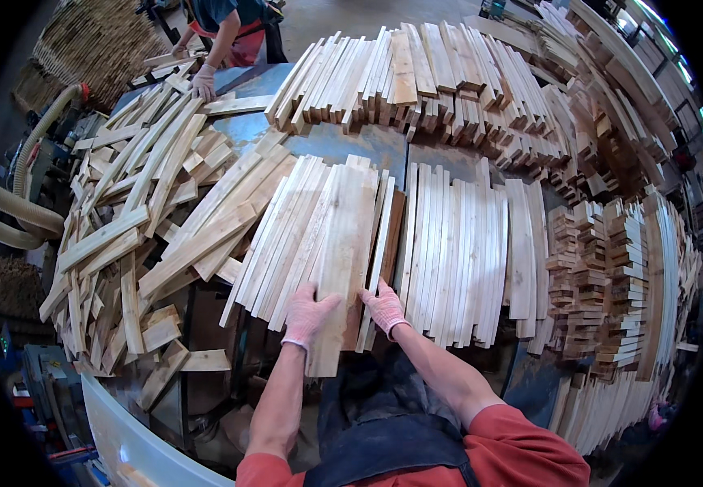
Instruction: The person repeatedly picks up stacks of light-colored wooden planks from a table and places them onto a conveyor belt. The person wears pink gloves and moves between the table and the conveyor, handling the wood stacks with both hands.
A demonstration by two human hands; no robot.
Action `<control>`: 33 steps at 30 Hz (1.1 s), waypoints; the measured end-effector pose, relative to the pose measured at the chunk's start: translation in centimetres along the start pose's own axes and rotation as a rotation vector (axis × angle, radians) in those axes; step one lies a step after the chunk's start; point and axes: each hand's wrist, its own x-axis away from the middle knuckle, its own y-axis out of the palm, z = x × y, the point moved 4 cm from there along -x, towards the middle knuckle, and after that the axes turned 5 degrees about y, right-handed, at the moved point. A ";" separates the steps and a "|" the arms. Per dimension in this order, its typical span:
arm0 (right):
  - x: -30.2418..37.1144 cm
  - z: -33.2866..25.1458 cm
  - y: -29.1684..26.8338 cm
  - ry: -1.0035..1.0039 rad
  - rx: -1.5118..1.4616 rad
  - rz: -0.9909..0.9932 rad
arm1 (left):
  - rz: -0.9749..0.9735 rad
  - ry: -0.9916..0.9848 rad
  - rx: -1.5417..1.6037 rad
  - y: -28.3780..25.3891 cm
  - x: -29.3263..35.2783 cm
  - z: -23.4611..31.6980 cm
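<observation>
We cannot make out how far the fingers of the left hand (311, 314), in a pink-and-white knitted glove, reach under the long pale wooden board (345, 243) at the centre of the frame; those of the right hand (384, 309), gloved alike, are partly hidden too. Boards hide most of the blue-grey metal worktop (255, 130) from us. At the upper left, the top edge cuts off a co-worker in a dark blue shirt (220, 12). The bottom edge crops the dark cloth apron (380, 463) and the curved whitish panel (136, 438). We find the small pink shape (658, 416) at the lower right too tiny to identify.
</observation>
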 end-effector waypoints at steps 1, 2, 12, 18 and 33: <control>-0.1 0.2 0.1 0.010 -0.043 -0.012 | -0.001 0.021 -0.154 0.8 -0.4 0.2; -0.3 0.4 0.3 0.018 -0.089 -0.035 | 0.003 0.034 -0.313 2.2 -0.5 1.0; 0.1 0.2 0.0 0.156 -0.060 -0.047 | 0.031 -0.169 -0.162 5.6 -2.0 3.6; 0.4 2.3 0.2 0.096 -0.256 0.008 | -0.126 -0.124 0.107 6.7 -3.8 3.8; 5.6 7.3 3.6 0.441 -0.148 -0.019 | 0.052 0.052 -0.357 3.3 -3.8 -1.2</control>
